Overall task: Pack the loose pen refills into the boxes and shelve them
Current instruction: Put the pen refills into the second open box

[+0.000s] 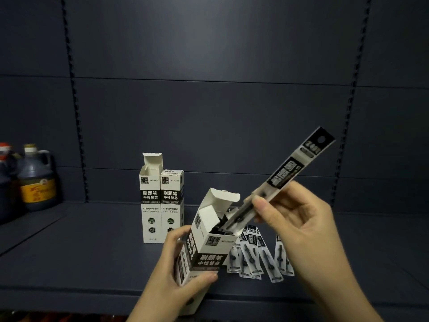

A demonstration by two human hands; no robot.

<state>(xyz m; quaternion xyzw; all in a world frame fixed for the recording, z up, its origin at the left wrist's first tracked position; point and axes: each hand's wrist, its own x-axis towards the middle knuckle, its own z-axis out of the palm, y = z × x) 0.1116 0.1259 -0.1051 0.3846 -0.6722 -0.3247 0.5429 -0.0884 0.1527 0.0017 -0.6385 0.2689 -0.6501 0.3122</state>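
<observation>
My left hand [171,273] grips a white and black refill box [204,247], tilted, with its top flap open. My right hand [294,219] pinches a long packaged pen refill [285,173] held at a slant, its lower end inside the box mouth among other refills. Several loose packaged refills [257,254] lie on the dark shelf [92,252] just right of the held box. Behind stand two more upright boxes: one with its flap open [150,198], one closed [172,201].
Two dark bottles, one with a yellow label [36,180], stand at the far left of the shelf. The dark back panel with slotted uprights [76,117] rises behind. The shelf's front edge [69,296] runs just below my hands.
</observation>
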